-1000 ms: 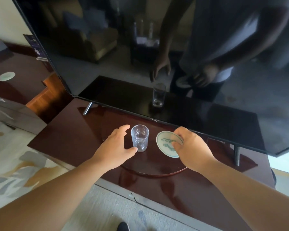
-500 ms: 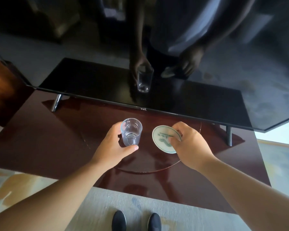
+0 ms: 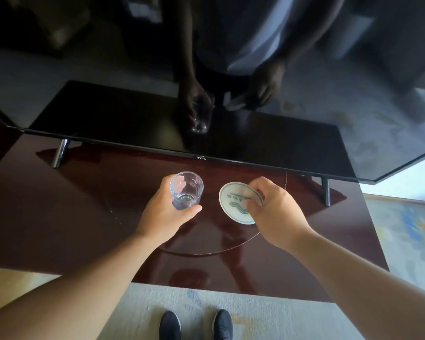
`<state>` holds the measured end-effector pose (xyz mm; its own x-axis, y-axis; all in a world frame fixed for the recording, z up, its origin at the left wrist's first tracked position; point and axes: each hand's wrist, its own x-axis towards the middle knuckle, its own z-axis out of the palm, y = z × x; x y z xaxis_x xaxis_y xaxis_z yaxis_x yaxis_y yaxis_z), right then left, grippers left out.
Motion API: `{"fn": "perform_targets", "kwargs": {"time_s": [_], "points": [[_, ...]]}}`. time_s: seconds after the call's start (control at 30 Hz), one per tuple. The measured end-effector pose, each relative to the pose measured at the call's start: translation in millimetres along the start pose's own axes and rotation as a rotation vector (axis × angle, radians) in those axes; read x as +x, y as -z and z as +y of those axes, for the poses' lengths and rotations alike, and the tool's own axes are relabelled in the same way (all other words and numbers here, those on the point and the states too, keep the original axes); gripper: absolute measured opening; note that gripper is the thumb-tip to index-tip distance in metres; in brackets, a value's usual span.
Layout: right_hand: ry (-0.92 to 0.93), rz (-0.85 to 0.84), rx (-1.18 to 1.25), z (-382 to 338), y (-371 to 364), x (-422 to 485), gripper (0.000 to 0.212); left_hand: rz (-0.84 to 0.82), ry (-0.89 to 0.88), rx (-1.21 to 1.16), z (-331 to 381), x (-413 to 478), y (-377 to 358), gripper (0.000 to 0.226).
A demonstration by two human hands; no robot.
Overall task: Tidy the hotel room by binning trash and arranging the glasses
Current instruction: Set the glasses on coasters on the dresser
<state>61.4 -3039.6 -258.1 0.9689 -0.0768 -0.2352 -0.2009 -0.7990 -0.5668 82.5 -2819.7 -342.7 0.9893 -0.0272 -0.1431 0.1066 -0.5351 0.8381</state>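
A clear empty glass [image 3: 186,188] stands over the middle of the dark red table [image 3: 59,217], and my left hand [image 3: 166,214] grips it with fingers and thumb curled round its wall. Just to its right, a round white coaster [image 3: 233,202] with green print is tilted above the tabletop. My right hand [image 3: 275,214] pinches the coaster at its right edge. I cannot tell whether the glass touches the table.
A large black TV [image 3: 231,143] on two metal legs [image 3: 60,153] stands along the table's far side, close behind the glass. A thin round line marks the tabletop under my hands. Patterned carpet [image 3: 407,236] lies around; my black shoes [image 3: 196,325] stand at the near edge.
My left hand reached the glass and closed round it. My right hand kept hold of the coaster. My view shifted right and down, to above the table.
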Motion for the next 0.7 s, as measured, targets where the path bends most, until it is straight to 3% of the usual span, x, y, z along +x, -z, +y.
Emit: {"fn": "perform_targets", "kwargs": {"time_s": [0.27,0.7], "points": [[0.105,-0.004,0.010,-17,15,4,0.008,0.067,-0.001,0.009,19,-19,26,0.069],[0.585,-0.065,0.044,-120,30,0,0.008,0.374,-0.012,0.110,82,-97,124,0.060]]}}
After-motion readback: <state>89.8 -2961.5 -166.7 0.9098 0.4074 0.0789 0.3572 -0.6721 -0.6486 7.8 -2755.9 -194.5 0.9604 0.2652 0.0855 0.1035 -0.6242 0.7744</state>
